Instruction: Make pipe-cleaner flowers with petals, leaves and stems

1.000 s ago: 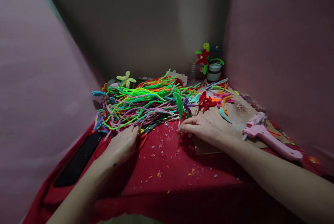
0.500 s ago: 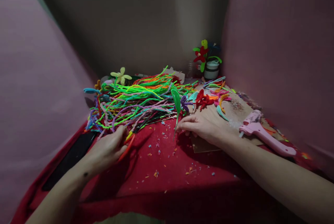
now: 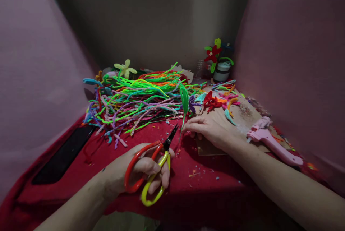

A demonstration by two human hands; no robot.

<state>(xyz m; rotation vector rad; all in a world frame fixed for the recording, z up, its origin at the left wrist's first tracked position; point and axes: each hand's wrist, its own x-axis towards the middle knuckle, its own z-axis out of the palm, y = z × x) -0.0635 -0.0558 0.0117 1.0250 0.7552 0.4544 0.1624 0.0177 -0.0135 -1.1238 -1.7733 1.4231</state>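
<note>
In the head view my left hand point(image 3: 147, 168) grips scissors point(image 3: 164, 152) with one red and one yellow handle loop. Their dark blades point up and right, close to the stem held on the other side. My right hand point(image 3: 206, 130) pinches the thin stem of a green pipe-cleaner leaf point(image 3: 184, 100) between thumb and fingertips, keeping it upright. Just behind the right hand lie a purple pipe-cleaner flower point(image 3: 192, 104) and a red pipe-cleaner flower point(image 3: 211, 101).
A large heap of coloured pipe cleaners point(image 3: 145, 98) covers the back left. A black phone-like slab point(image 3: 63, 155) lies at left. Right, a pink glue gun point(image 3: 277, 144) rests on cardboard point(image 3: 244, 112). A lidded cup point(image 3: 222, 72) stands behind. Fuzz scraps dot the red cloth point(image 3: 194, 188).
My left hand has moved right and toward me from the heap's front edge, bringing the scissors into plain view beside the leaf stem. My right hand still pinches the stem in nearly the same place.
</note>
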